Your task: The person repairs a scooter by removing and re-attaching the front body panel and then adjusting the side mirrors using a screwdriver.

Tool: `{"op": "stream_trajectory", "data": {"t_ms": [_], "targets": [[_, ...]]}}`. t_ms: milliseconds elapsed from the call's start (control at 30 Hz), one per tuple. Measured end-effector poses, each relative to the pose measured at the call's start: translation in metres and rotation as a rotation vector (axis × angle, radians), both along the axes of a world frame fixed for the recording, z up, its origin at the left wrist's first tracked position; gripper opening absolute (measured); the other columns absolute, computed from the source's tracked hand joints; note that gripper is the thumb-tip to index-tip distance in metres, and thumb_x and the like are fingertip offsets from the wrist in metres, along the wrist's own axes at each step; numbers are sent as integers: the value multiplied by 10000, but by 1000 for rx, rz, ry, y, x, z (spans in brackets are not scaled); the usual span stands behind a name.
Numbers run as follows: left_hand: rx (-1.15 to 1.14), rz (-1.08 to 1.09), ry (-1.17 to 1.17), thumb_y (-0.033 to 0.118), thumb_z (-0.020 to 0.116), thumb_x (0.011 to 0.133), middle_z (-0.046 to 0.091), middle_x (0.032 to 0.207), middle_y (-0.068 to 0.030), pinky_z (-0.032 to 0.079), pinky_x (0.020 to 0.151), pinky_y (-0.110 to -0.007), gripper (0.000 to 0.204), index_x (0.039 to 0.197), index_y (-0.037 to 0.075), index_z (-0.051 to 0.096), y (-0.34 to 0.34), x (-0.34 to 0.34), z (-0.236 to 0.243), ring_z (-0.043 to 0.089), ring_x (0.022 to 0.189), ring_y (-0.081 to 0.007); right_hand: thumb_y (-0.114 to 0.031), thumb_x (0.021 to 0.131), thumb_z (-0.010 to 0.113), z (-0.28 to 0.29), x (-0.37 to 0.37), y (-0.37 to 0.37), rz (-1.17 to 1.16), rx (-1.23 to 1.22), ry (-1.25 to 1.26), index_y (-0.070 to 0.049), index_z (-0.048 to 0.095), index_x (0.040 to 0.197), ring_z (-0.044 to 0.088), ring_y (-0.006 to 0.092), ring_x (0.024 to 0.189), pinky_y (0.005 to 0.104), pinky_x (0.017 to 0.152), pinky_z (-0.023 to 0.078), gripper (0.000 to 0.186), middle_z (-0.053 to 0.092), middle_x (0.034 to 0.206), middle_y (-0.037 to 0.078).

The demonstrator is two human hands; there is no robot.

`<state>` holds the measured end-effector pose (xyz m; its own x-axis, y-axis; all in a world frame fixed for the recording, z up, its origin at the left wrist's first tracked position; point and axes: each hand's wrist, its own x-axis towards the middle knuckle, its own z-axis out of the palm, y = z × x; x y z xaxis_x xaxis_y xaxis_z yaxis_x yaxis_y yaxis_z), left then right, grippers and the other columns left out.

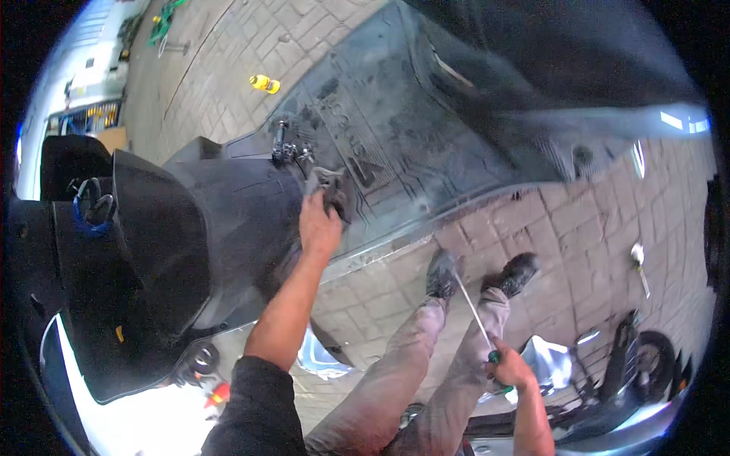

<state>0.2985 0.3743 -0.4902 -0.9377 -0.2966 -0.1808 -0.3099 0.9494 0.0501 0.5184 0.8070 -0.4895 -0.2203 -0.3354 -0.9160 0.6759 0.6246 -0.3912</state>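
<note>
My left hand (321,228) reaches down onto the black ridged footboard (433,159) of a scooter. Its fingers are closed on a small grey and black piece (328,182) whose kind I cannot make out. Close beyond it, a cluster of dark and shiny metal parts (284,146) lies on the board. Low on the right, near my leg, my right hand (512,369) grips a screwdriver (473,305) by its green handle, partly covered by the fingers. The long thin shaft slants up and left toward my shoes, away from the scooter.
Black scooter front panels (163,220) stand on the left, with a blue ring-shaped item (93,226) on them. A yellow bottle (265,83) lies on the paved floor (365,304) beyond the footboard. Another motorbike (631,365) stands at lower right. A white-topped tool (639,262) lies at right.
</note>
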Motion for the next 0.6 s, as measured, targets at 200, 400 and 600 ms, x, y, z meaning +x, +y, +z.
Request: {"op": "stream_trajectory", "data": {"t_ms": [200,400,600], "targets": [[452,-32,278,79,598,721,493,1093,-222,417,862,-435,463,1152,-1,451,84,-34,29,507,995,-404,-197,734,641,19,-83,28,365,-37,-13,-143,306,1375,634,286,809,376,742,490,725,636,872,183],[634,367,310,105,606,740,544,1049,-250,445,808,-435,385,1095,1,499,116,-41,49,527,964,-418,-252,771,615,26,-150,53,584,-163,-18,-143,317,1369,629,220,626,355,578,497,677,635,774,135],[491,731,-144,154,638,726,587,1009,-235,443,825,-446,453,1124,-12,501,128,108,39,557,936,-407,-318,761,677,25,-192,71,789,-50,-159,-126,348,1343,631,227,649,348,584,505,695,634,855,169]]}}
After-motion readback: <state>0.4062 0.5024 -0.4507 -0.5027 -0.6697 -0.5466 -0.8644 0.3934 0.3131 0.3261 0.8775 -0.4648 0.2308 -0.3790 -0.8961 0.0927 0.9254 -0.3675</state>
